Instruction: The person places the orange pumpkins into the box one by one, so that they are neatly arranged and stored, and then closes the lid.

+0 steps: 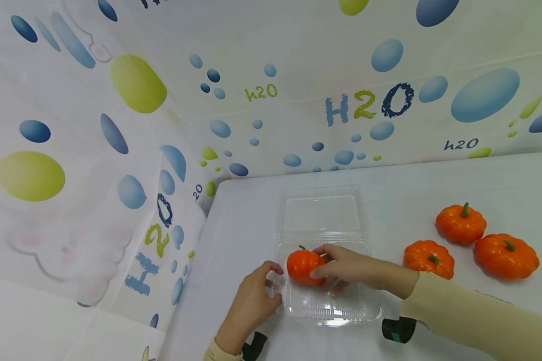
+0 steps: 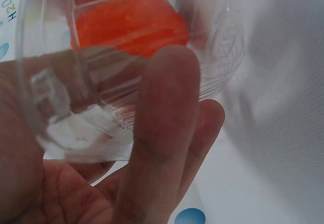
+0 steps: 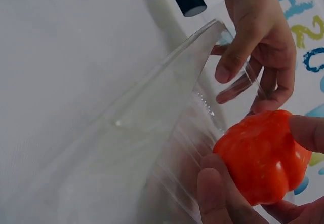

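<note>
My right hand (image 1: 345,266) grips a small, glossy orange pumpkin (image 1: 303,266) with a green stem. The pumpkin is over the left part of the base of an opened clear plastic box (image 1: 325,307); whether it touches the bottom I cannot tell. In the right wrist view, fingers and thumb press its ribbed sides (image 3: 260,158). At the box's left edge, my left hand (image 1: 255,296) has its fingers curled about the rim. The left wrist view shows the clear wall (image 2: 217,62) close against those fingers, with the pumpkin (image 2: 131,24) seen through it.
The box's lid (image 1: 320,213) lies folded back behind the base. Three more orange pumpkins stand on the white table to the right: a near one (image 1: 429,258), a far one (image 1: 461,224) and a wide one (image 1: 507,256). A patterned sheet (image 1: 298,115) hangs behind the table.
</note>
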{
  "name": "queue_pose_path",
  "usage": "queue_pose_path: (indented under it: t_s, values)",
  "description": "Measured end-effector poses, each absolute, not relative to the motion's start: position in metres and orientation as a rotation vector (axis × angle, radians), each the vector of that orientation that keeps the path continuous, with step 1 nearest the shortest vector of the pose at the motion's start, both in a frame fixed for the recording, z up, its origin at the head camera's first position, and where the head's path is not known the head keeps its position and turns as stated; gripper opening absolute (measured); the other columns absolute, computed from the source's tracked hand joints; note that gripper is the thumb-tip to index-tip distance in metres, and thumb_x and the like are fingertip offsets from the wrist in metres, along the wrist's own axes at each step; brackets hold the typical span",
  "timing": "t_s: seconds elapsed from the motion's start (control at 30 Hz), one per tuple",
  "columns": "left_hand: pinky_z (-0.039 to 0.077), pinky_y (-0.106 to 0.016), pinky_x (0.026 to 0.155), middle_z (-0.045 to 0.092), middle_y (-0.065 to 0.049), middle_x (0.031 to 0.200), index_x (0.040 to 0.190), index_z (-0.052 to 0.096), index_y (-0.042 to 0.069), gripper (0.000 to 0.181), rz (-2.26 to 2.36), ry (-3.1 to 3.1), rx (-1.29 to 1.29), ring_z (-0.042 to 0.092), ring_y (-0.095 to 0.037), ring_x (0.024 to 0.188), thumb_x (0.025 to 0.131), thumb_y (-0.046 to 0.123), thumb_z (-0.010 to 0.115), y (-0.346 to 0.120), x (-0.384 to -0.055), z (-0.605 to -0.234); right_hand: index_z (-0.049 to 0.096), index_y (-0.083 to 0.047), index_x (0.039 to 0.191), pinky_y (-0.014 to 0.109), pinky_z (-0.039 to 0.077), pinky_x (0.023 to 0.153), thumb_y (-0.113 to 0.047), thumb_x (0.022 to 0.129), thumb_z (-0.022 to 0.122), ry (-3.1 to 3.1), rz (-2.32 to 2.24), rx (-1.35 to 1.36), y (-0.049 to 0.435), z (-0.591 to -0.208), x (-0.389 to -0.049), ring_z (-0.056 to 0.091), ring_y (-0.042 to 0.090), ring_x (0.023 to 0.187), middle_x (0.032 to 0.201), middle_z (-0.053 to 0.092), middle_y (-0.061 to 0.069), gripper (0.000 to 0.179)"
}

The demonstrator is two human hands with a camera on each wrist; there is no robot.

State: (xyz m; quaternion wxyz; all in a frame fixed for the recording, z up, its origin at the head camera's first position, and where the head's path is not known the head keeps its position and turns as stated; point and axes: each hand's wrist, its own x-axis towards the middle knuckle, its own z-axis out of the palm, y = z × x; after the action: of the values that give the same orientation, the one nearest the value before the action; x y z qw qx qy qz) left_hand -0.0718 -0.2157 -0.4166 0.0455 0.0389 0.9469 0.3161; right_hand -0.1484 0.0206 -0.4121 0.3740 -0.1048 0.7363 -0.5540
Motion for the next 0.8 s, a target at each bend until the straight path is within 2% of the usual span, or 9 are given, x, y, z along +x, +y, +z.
queue_pose_path:
  t_s: [0.2, 0.43, 0.57, 0.7, 0.8]
  values:
    - [0.054, -0.037, 0.071, 0.067, -0.006, 0.114, 0.112, 0.060, 0.017, 0.045, 0.974, 2.908, 0.138, 0.067, -0.021, 0.090, 0.073, -0.003, 0.070, -0.216, -0.072, -0.418, 0.048, -0.007, 0.141, 0.041, 0.060, 0.066, -0.021, 0.086, 0.077, 1.948, -1.399, -0.299, 0.022, -0.412, -0.144, 0.067, 0.025, 0.083, 0.129, 0.055, 0.012, 0.063]
    - [0.053, -0.036, 0.068, 0.067, -0.007, 0.114, 0.112, 0.060, 0.016, 0.046, 0.981, 2.900, 0.135, 0.067, -0.022, 0.090, 0.072, -0.005, 0.071, -0.216, -0.070, -0.417, 0.048, -0.007, 0.141, 0.040, 0.059, 0.065, -0.021, 0.085, 0.079, 2.008, -1.369, -0.361, 0.027, -0.410, -0.140, 0.064, 0.024, 0.083, 0.134, 0.053, 0.012, 0.065]
    - [0.053, -0.035, 0.068, 0.067, -0.007, 0.115, 0.112, 0.060, 0.016, 0.045, 0.975, 2.894, 0.122, 0.067, -0.022, 0.090, 0.073, -0.004, 0.070, -0.215, -0.070, -0.417, 0.045, -0.006, 0.145, 0.037, 0.059, 0.065, -0.024, 0.086, 0.078, 2.052, -1.343, -0.388, 0.032, -0.407, -0.138, 0.065, 0.025, 0.075, 0.140, 0.050, 0.016, 0.069]
    - [0.053, -0.035, 0.067, 0.067, -0.007, 0.114, 0.112, 0.060, 0.016, 0.046, 0.974, 2.897, 0.133, 0.067, -0.022, 0.089, 0.073, -0.004, 0.070, -0.215, -0.070, -0.416, 0.041, -0.005, 0.149, 0.034, 0.057, 0.070, -0.028, 0.087, 0.078, 2.139, -1.279, -0.441, 0.041, -0.398, -0.136, 0.065, 0.024, 0.066, 0.147, 0.047, 0.018, 0.076]
    - [0.053, -0.035, 0.066, 0.067, -0.007, 0.113, 0.112, 0.060, 0.015, 0.046, 0.976, 2.899, 0.143, 0.067, -0.022, 0.088, 0.072, -0.005, 0.070, -0.215, -0.070, -0.415, 0.040, -0.007, 0.151, 0.035, 0.056, 0.076, -0.030, 0.088, 0.078, 2.177, -1.283, -0.493, 0.051, -0.390, -0.135, 0.069, 0.022, 0.075, 0.150, 0.044, 0.018, 0.077]
